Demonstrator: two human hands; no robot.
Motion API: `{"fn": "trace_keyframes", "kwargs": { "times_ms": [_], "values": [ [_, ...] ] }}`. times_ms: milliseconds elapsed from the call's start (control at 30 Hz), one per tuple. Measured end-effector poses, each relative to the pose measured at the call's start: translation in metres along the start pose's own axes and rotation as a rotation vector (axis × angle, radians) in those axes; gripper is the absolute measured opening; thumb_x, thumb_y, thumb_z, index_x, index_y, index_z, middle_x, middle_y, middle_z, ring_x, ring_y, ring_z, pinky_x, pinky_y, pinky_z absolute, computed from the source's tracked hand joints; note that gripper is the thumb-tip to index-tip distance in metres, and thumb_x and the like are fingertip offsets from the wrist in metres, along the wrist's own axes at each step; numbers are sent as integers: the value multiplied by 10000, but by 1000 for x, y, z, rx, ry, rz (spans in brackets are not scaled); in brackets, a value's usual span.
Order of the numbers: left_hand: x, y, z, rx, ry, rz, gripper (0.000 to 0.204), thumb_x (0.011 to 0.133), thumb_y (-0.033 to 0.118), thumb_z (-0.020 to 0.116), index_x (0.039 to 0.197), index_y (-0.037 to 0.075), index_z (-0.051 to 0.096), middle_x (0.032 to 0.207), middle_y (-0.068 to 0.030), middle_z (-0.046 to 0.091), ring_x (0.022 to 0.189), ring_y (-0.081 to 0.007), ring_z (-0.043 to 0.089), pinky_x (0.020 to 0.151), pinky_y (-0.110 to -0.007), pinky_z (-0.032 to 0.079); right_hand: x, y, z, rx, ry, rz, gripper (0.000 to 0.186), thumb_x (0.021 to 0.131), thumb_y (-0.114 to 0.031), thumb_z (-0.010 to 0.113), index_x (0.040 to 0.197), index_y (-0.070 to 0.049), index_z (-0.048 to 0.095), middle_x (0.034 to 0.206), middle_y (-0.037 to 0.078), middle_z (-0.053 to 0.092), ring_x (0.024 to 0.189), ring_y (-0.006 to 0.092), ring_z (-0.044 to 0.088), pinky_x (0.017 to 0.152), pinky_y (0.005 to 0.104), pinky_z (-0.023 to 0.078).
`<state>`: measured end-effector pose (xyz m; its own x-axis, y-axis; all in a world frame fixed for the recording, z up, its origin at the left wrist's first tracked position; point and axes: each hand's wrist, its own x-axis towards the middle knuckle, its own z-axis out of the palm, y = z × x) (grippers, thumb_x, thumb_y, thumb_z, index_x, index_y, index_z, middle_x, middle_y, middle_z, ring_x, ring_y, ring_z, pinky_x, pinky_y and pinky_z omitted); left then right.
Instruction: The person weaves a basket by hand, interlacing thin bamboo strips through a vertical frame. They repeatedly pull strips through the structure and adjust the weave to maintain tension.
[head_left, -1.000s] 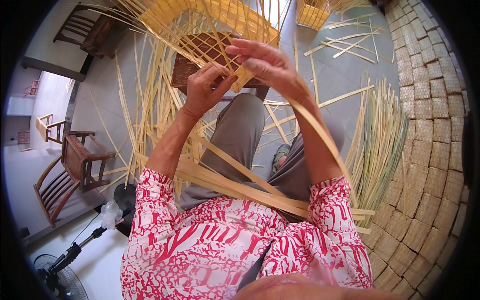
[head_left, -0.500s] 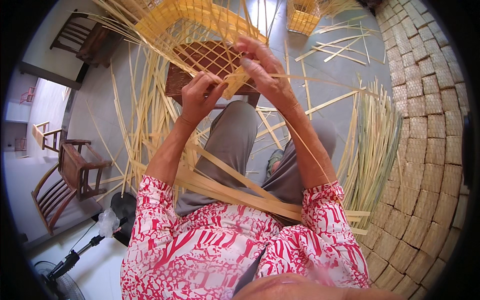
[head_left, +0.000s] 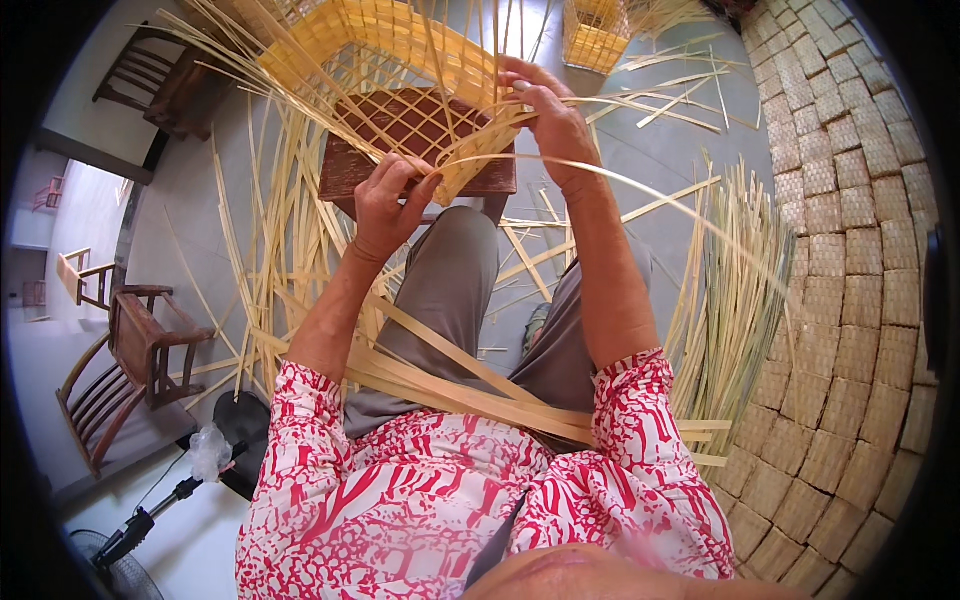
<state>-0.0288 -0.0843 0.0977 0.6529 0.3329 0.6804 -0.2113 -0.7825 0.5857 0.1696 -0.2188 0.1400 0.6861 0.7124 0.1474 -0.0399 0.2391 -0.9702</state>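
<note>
My left hand (head_left: 393,205) has thumb and fingers pinched on the near corner of the yellow woven basket (head_left: 400,40). My right hand (head_left: 550,120) is up at the side just right of that corner, fingers bent in by the strips; can't tell if they're actually gripping one. A long loose strip (head_left: 640,182) arches from the corner, over my right wrist and off to the right. The basket's in front of me on a reddish-brown wooden stool (head_left: 490,180), open lattice bottom showing, lots of unwoven ends sticking out.

Flat strips (head_left: 470,390) lie across my lap, and there's a messy heap of strips (head_left: 290,200) on the floor to the left. Right side: a bundle of thin strips (head_left: 735,300), then rows of woven blocks (head_left: 850,250). Another yellow basket (head_left: 595,40) sits farther out, and a wooden chair (head_left: 150,340) stands off left.
</note>
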Motion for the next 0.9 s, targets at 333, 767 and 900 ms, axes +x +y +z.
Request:
{"fn": "trace_keyframes", "kwargs": {
  "times_ms": [333, 767, 900],
  "values": [
    [6, 3, 6, 16, 73, 8, 92, 927, 73, 715, 959, 43, 634, 808, -88, 635, 650, -194, 659, 574, -303, 527, -7, 2, -24, 454, 372, 28, 222, 1087, -218, 433, 1099, -46, 572, 1067, 121, 659, 852, 212, 640, 778, 367, 549],
    [17, 4, -3, 33, -83, -70, 93, 930, 112, 722, 928, 27, 685, 769, -96, 617, 634, -223, 633, 569, -329, 498, -32, -7, -24, 196, 276, -162, 322, 1092, -320, 457, 1095, -35, 607, 1077, 118, 633, 883, 187, 673, 715, 323, 585],
    [22, 0, -14, 104, -174, -39, 120, 921, 130, 737, 931, 22, 686, 766, -98, 619, 648, -224, 635, 580, -326, 499, -36, -9, -22, -114, 154, -280, 563, 1033, -525, 496, 1259, -20, 605, 1173, 93, 618, 1030, 162, 607, 821, 324, 567]
  ]
}}
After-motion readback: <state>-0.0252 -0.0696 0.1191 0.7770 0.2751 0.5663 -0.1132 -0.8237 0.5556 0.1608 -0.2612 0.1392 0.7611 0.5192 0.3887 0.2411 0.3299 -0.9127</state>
